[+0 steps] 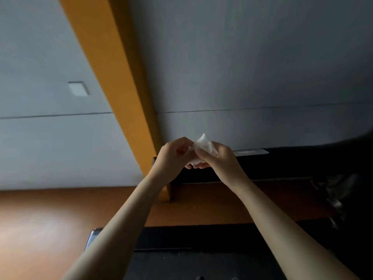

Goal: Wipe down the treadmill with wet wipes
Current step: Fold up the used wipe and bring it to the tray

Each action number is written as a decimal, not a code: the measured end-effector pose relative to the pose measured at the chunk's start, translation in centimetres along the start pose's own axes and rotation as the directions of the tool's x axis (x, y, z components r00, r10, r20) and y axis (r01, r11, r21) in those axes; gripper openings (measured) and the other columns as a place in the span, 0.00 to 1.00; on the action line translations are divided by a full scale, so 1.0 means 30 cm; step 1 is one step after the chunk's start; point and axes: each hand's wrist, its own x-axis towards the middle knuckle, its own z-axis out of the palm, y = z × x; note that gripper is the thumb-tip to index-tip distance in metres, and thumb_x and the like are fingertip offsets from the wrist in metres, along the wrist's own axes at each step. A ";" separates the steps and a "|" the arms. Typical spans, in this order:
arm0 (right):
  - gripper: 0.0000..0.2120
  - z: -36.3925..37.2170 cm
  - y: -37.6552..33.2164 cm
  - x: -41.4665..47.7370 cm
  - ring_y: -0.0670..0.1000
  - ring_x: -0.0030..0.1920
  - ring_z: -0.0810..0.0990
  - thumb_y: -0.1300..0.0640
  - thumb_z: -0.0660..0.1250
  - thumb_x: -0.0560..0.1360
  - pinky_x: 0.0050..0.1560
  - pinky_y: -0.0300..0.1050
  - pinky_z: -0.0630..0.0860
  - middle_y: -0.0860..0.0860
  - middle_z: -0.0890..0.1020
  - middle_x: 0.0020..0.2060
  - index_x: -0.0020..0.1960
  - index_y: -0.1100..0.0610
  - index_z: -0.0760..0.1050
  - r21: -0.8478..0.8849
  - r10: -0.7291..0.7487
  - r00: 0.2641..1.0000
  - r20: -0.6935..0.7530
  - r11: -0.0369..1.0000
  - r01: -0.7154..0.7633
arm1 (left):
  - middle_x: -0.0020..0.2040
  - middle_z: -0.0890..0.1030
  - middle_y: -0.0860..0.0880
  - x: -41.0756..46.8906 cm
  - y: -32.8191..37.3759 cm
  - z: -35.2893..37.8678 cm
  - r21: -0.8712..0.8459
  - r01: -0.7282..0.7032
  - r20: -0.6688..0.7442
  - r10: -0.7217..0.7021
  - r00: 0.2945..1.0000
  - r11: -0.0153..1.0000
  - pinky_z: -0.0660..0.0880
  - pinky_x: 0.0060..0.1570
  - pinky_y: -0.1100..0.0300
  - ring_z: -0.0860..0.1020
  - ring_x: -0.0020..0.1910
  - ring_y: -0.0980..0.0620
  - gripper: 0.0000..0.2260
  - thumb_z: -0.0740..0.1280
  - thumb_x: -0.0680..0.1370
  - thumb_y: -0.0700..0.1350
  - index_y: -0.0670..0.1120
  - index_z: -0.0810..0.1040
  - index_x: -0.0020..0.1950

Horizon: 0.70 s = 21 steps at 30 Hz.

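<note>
Both hands meet just below centre; the left hand [173, 157] and right hand [221, 158] each pinch the white wet wipe [203, 146] with curled fingers, holding it clear of the treadmill [201, 238], whose dark body lies at 6 o'clock; the wipe looks bunched, so a hard pull could tear it or drop it, and left folded it would clean poorly.
</note>
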 end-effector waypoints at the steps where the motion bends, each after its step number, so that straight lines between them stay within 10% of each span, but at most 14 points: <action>1: 0.16 0.042 -0.001 0.024 0.60 0.44 0.83 0.52 0.66 0.79 0.46 0.51 0.81 0.60 0.83 0.41 0.51 0.66 0.77 0.020 0.000 0.999 0.038 1.000 -0.001 | 0.32 0.81 0.57 -0.016 -0.024 -0.035 -0.006 0.021 -0.035 -0.021 0.999 1.000 0.74 0.33 0.66 0.81 0.31 0.56 0.07 0.71 0.77 0.47 0.55 0.76 0.40; 8: 0.12 0.340 0.013 0.164 0.54 0.40 0.85 0.55 0.64 0.81 0.43 0.47 0.82 0.58 0.84 0.39 0.50 0.65 0.79 0.026 -0.023 0.969 0.246 1.000 0.018 | 0.36 0.83 0.52 -0.173 -0.154 -0.243 -0.029 0.203 -0.328 -0.201 0.923 0.979 0.81 0.40 0.50 0.83 0.35 0.53 0.02 0.72 0.76 0.44 0.49 0.80 0.45; 13: 0.08 0.533 -0.001 0.192 0.54 0.40 0.84 0.58 0.64 0.81 0.42 0.46 0.81 0.57 0.85 0.40 0.53 0.61 0.79 0.039 -0.023 0.884 0.468 0.999 0.005 | 0.37 0.83 0.54 -0.311 -0.199 -0.350 -0.125 0.328 -0.646 -0.328 0.689 0.936 0.81 0.44 0.49 0.82 0.38 0.52 0.06 0.75 0.73 0.45 0.54 0.80 0.41; 21: 0.08 0.683 -0.020 0.182 0.56 0.43 0.84 0.61 0.63 0.80 0.46 0.46 0.82 0.58 0.84 0.42 0.53 0.61 0.80 0.004 -0.046 0.727 0.685 0.998 0.059 | 0.41 0.81 0.45 -0.504 -0.212 -0.386 -0.269 0.403 -0.783 -0.443 0.438 0.875 0.81 0.39 0.56 0.81 0.40 0.48 0.09 0.74 0.73 0.35 0.46 0.77 0.43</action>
